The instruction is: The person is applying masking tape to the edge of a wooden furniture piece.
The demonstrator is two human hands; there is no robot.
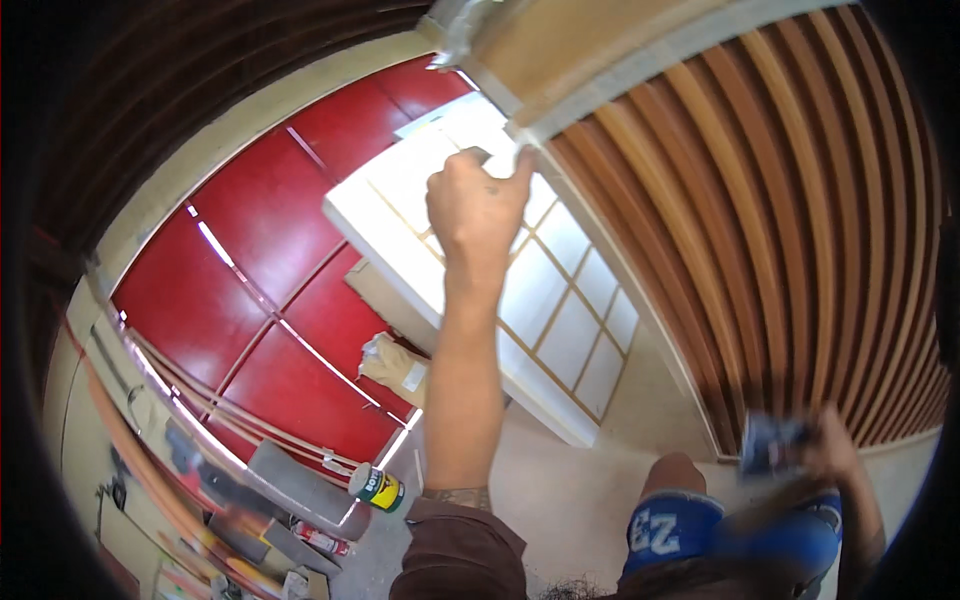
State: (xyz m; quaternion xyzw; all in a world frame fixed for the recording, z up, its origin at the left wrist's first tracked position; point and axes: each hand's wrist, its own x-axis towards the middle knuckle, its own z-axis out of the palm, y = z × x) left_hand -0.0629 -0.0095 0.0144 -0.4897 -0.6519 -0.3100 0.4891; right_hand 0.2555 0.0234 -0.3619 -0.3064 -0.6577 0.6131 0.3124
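L hand [478,205] raised, fingers curled narrow, thumb and fingertips pinching the lower edge of a pale wood panel [600,50] w/ tape-like strip along its rim, up top by the slatted wood wall [800,220]. R hand [825,445] low right, blurred, closed around a small dark blue-grey object [770,440]; can't tell what it is. White gridded frame [540,300] leans below. On floor: yellow-black can [378,487], crumpled tan bag w/ white label [395,365], red-white tube [322,538].

Left hand [478,205] pinches tape strip [640,60] on slatted wall [800,220] — right hand [830,445] blurred.
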